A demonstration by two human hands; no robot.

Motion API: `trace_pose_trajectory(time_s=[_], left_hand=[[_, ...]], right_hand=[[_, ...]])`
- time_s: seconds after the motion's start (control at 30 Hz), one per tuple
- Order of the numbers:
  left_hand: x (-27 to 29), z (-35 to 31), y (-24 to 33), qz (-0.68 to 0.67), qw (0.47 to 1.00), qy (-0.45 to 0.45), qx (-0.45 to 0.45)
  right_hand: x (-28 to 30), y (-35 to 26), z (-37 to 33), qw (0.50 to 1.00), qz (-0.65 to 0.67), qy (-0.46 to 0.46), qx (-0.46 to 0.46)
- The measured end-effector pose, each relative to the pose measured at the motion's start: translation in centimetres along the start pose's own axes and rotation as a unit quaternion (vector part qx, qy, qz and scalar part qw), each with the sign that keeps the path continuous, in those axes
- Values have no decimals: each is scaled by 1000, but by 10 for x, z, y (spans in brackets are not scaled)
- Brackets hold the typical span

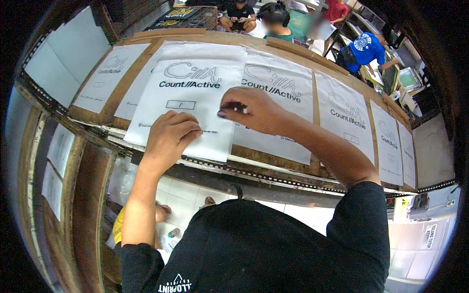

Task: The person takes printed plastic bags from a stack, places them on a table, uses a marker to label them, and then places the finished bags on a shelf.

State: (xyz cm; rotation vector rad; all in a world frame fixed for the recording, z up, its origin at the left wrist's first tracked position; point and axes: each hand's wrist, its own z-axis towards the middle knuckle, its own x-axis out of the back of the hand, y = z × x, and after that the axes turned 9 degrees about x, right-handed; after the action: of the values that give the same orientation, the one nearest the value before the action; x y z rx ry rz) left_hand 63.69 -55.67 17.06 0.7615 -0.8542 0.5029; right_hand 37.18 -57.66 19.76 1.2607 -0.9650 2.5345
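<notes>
A white printed sheet (161,110) with black outline artwork, lettering and a small box lies tilted over other sheets on the long table, its lower edge reaching past the table's front. My left hand (171,136) rests on its lower part, fingers bent and drawn together with the thumb; anything between them is hidden. Over the sheet's right side is my right hand (254,110), fingers curled in a pinch and marked with dark stains. What that hand holds, if anything, cannot be made out. A similar printed sheet (278,117) lies partly beneath my right hand and forearm.
More printed sheets (342,112) lie in a row along the curved-looking brown table (316,161), which has a perforated metal front rail (273,177). Beyond it, a person in blue (364,49) bends over frames, and others sit or stand. Someone in yellow (118,224) is low at left.
</notes>
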Motion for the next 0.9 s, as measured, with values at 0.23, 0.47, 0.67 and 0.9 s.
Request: trace_pose_trajectory(time_s=[0.23,0.47,0.67,0.9], left_hand=[[5,-2,-2,-43,998,-22,-27],[0,4,-6,-39,999,-15,-13],[1,10,-16,-139,988,-33,57],[1,12,-17,-162,981,-19,107]], right_hand=[[17,3,-23,993,-7,80,-82],[16,-1,-27,989,25,84,-116],[15,-3,-22,984,26,85,-155],[10,-1,-18,983,34,84,-162]])
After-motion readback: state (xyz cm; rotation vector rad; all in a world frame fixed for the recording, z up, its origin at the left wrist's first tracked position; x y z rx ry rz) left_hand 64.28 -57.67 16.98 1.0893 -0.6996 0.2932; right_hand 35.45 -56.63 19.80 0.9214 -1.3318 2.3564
